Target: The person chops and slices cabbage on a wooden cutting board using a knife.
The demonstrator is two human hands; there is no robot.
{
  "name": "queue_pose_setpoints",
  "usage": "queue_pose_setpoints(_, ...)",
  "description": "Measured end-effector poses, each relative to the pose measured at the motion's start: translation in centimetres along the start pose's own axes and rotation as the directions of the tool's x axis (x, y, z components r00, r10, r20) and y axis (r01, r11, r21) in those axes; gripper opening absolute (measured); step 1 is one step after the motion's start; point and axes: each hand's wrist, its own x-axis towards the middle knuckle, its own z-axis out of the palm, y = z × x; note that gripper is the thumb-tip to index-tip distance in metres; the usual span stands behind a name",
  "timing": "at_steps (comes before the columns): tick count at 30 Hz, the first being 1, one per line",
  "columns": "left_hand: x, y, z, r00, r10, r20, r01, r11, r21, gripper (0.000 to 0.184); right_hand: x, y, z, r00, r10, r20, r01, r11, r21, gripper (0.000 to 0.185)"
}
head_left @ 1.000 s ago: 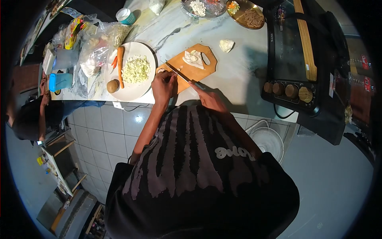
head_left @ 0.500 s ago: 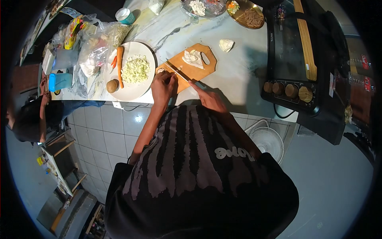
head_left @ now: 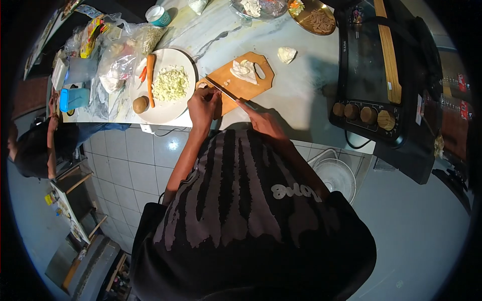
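My right hand (head_left: pixel 267 124) is closed round the handle of a kitchen knife (head_left: pixel 224 90). The blade slants up and left over the near end of a wooden cutting board (head_left: pixel 251 92). Beside the blade, my left hand (head_left: pixel 203 109) has its fingers bent and pressed together; what they pinch is too small to make out. A pale bit (head_left: pixel 202 85) shows by its fingertips. On the board lie a crumpled white piece (head_left: pixel 244 71), perhaps a cabbage leaf or wrapping, and a few tiny pale scraps (head_left: pixel 227 82).
Left of the board, a plate (head_left: pixel 165 116) holds chopped pale-green vegetable (head_left: pixel 170 84), a carrot (head_left: pixel 150 80), red chillies (head_left: pixel 143 74) and a round brown item (head_left: pixel 140 104). A white chunk (head_left: pixel 286 55) lies right. A black oven (head_left: pixel 369 75) borders the counter; another person (head_left: pixel 45 145) is at far left.
The knife blade has turned more edge-on, and small pale scraps now show beside it on the board. Both hands stay nearly in place; the whole view has shifted slightly.
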Motion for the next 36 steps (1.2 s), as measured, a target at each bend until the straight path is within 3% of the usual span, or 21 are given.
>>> queue_pose_setpoints(3, -0.5, -0.5, 0.2, 0.993, 0.102, -0.058, -0.101, 0.995, 0.023, 0.017, 0.4, 0.4, 0.5, 0.999, 0.052, -0.015, -0.054, 0.992, -0.114, 0.069)
queue_pose_setpoints(6, -0.6, -0.6, 0.0, 0.976, 0.217, -0.018, -0.214, 0.969, 0.121, 0.017, 0.0, 0.9, 0.7, 0.996, -0.044, -0.079, 0.04, 0.997, -0.062, 0.072)
queue_pose_setpoints(9, -0.8, -1.4, 0.1, 0.951, 0.305, -0.055, -0.299, 0.95, 0.089, 0.017, 0.3, 1.5, 1.0, 0.982, -0.153, -0.11, 0.153, 0.988, -0.014, 0.073)
queue_pose_setpoints(11, -0.8, -1.3, 0.2, 0.955, 0.292, -0.058, -0.286, 0.954, 0.093, 0.017, 0.9, 3.2, 2.7, 0.98, -0.155, -0.129, 0.119, 0.962, -0.246, 0.073)
queue_pose_setpoints(13, -0.9, -1.2, 0.2, 0.958, 0.278, -0.064, -0.271, 0.958, 0.097, 0.016, 0.8, 3.3, 2.8, 0.978, -0.17, -0.12, 0.128, 0.946, -0.299, 0.074)
queue_pose_setpoints(15, -0.7, -1.0, 0.1, 0.989, 0.144, -0.043, -0.143, 0.989, 0.026, 0.015, 1.0, 3.5, 2.9, 0.975, -0.19, -0.112, 0.14, 0.926, -0.352, 0.074)
queue_pose_setpoints(18, -0.6, -0.9, 0.0, 0.996, 0.078, -0.037, -0.078, 0.997, 0.008, 0.015, 1.1, 3.6, 2.9, 0.923, -0.333, -0.194, 0.248, 0.898, -0.364, 0.075)
queue_pose_setpoints(20, -0.6, -0.6, 0.0, 0.997, 0.061, -0.038, -0.061, 0.998, 0.009, 0.016, 0.9, 3.1, 2.3, 0.959, -0.26, -0.117, 0.242, 0.959, -0.148, 0.074)
queue_pose_setpoints(24, -0.6, -1.3, 0.3, 0.997, 0.062, -0.048, -0.062, 0.998, -0.01, 0.019, 1.0, 3.8, 2.9, 0.961, -0.255, -0.11, 0.218, 0.938, -0.269, 0.073)
queue_pose_setpoints(26, -0.6, -1.1, 0.0, 0.997, 0.064, -0.034, -0.064, 0.998, -0.003, 0.019, 0.2, 1.4, 1.3, 0.989, -0.143, -0.028, 0.144, 0.989, 0.03, 0.073)
queue_pose_setpoints(30, -0.5, -1.4, -0.1, 0.986, 0.163, -0.028, -0.161, 0.985, 0.053, 0.016, -0.2, -1.0, 0.0, 0.998, -0.026, 0.059, 0.026, 1.0, 0.012, 0.073)
queue_pose_setpoints(32, -0.5, -1.3, -0.2, 0.978, 0.206, -0.025, -0.204, 0.977, 0.062, 0.015, -0.3, -1.3, 0.3, 0.995, 0.086, 0.055, -0.081, 0.992, -0.094, 0.072)
queue_pose_setpoints(34, -0.6, -0.9, -0.5, 0.97, 0.244, -0.022, -0.241, 0.967, 0.078, 0.014, -0.2, -0.8, 0.7, 1.0, 0.0, -0.014, -0.001, 0.999, -0.046, 0.071)
queue_pose_setpoints(36, -0.6, -0.6, -0.6, 0.991, 0.132, -0.009, -0.132, 0.991, -0.019, 0.013, -0.1, -0.2, 1.4, 0.993, -0.088, -0.079, 0.088, 0.996, -0.005, 0.07)
